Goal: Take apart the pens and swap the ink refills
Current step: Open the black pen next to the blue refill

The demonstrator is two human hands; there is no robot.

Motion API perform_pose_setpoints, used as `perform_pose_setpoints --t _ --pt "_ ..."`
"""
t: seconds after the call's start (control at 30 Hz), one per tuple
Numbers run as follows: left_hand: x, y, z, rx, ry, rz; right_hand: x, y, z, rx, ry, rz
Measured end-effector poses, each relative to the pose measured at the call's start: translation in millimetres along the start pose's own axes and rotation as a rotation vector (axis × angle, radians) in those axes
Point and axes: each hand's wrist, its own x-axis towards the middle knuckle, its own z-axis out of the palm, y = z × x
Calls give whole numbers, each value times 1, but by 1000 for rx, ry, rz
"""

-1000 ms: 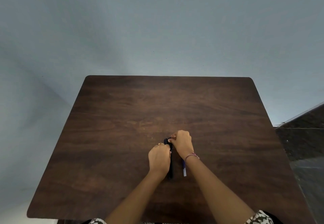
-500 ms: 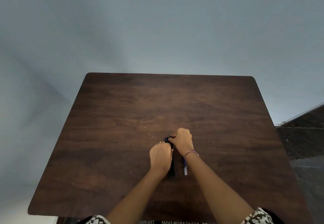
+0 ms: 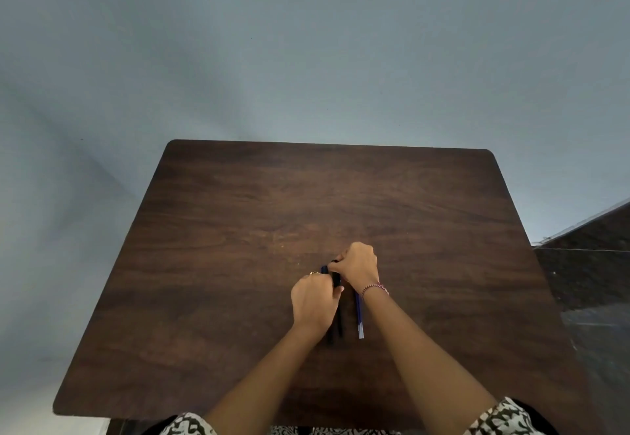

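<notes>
On the tabletop (image 3: 238, 230), my left hand (image 3: 315, 301) grips the dark pen (image 3: 338, 322) by its barrel while my right hand (image 3: 356, 262) pinches its far end. It is likely light, stiff and slick, best held near the joint. A blue pen (image 3: 358, 315) lies just beside.

One head-worn wide-angle view looks forward and steeply down over the dark brown wooden desk (image 3: 238, 264), grey-blue wall (image 3: 306, 59) beyond.
</notes>
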Motion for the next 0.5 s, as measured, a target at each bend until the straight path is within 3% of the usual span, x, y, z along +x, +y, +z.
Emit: perform_pose_setpoints --t 0.5 --pt "6 1 -23 -257 33 -193 1 -10 -23 146 33 -3"
